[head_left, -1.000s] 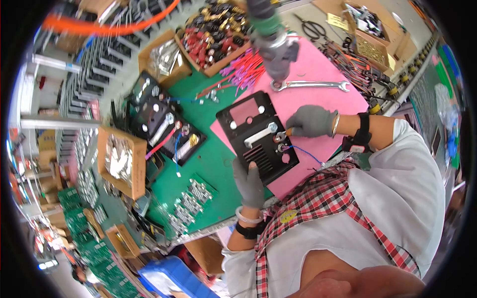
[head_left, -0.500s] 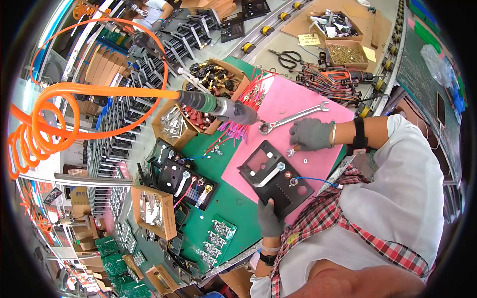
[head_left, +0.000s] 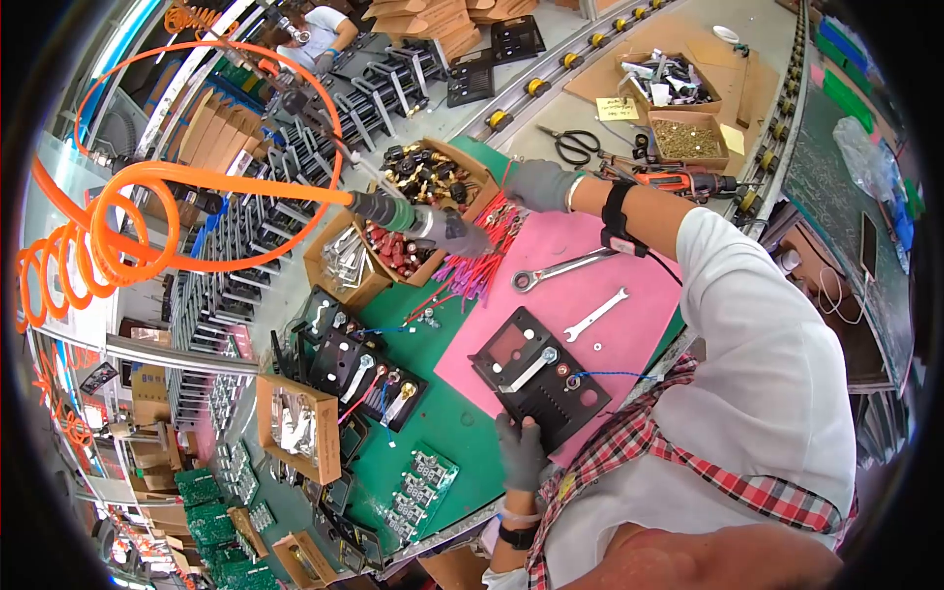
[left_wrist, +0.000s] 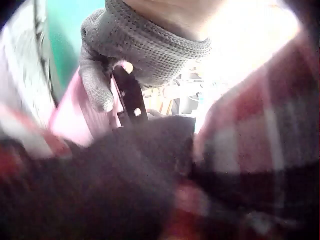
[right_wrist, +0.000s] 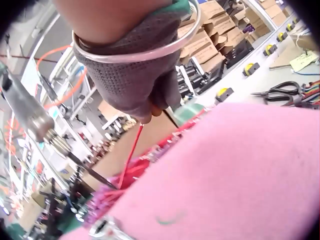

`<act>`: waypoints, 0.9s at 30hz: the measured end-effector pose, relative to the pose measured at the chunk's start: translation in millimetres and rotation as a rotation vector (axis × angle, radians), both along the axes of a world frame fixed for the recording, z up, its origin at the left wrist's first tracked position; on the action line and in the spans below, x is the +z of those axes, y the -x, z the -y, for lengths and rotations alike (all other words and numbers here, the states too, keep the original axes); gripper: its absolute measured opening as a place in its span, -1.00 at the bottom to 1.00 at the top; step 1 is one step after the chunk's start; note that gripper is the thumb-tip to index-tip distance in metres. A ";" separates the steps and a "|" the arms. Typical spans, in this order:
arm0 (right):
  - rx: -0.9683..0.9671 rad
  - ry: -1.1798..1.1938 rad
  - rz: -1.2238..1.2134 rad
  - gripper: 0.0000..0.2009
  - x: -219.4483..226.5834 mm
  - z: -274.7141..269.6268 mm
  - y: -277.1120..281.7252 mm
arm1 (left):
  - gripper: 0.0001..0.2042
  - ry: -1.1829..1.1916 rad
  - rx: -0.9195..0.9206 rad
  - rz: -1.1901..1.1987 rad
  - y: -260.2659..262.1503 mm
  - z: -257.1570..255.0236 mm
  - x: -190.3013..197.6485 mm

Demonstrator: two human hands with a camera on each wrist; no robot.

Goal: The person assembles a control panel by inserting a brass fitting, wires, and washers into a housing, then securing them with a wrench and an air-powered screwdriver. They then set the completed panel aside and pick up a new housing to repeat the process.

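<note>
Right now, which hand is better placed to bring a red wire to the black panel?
Likely the right hand: it pinches a red wire, while the left hand holds the black panel by its edge.

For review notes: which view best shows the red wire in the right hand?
Right wrist: the red wire runs clearly below the right hand. In the head view it's too small to trace; left wrist shows none.

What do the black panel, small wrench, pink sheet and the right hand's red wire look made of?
Black panel: painted metal or plastic, unclear; dark, low-sheen surface.
Small wrench: likely steel, polished or plated; silvery shine.
Pink sheet: possibly foam or rubber; flat, matte, even colour.
Red wire: probably plastic-insulated; thin, evenly red outside.
</note>
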State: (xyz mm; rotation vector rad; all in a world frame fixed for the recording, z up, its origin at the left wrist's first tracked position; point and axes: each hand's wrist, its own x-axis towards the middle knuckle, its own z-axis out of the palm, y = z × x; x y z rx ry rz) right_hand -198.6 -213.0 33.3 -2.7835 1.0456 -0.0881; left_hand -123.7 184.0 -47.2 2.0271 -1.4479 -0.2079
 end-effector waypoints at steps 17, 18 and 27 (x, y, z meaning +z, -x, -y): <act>-0.004 -1.040 0.703 -0.85 9.7 -141.1 112.2 | -0.81 0.333 -0.408 0.278 17.2 66.3 119.0; -0.055 -1.102 0.717 -0.83 13.2 -160.4 115.3 | -0.81 0.323 -0.430 0.328 23.4 72.9 118.3; 0.107 -1.428 0.672 -0.79 -6.8 -213.0 111.6 | -0.89 0.179 -0.508 0.268 28.6 67.4 97.3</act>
